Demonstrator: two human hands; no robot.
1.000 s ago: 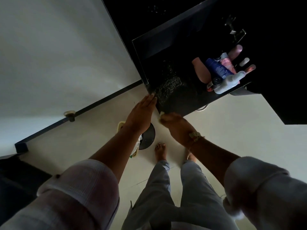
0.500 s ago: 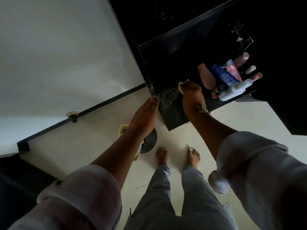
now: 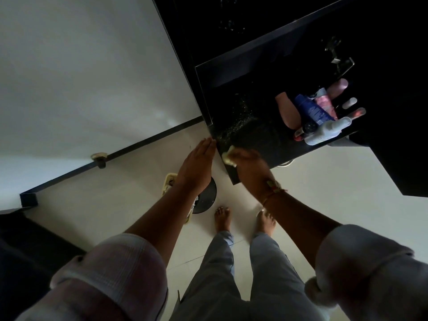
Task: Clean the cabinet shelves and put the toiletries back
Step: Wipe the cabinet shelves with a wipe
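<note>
A black cabinet shelf (image 3: 259,140) juts out in front of me, with pale dusty specks near its left corner. My right hand (image 3: 249,165) grips a small yellowish cloth (image 3: 228,156) and presses it on the shelf's front left edge. Fingers straight, my left hand (image 3: 196,167) is held flat against the shelf's left corner. Several toiletries lie together at the shelf's right end: a blue bottle (image 3: 312,111), a pink tube (image 3: 287,110), a white bottle (image 3: 326,132) and others.
A white wall (image 3: 81,77) with a dark skirting strip (image 3: 111,158) runs on the left. On the pale floor below the shelf stand a yellow basket (image 3: 169,181) and a round black item (image 3: 206,198). My bare feet (image 3: 222,216) stand under the shelf.
My right hand with the cloth slid from the middle of the shelf back to its front left edge. My left hand stayed at the corner.
</note>
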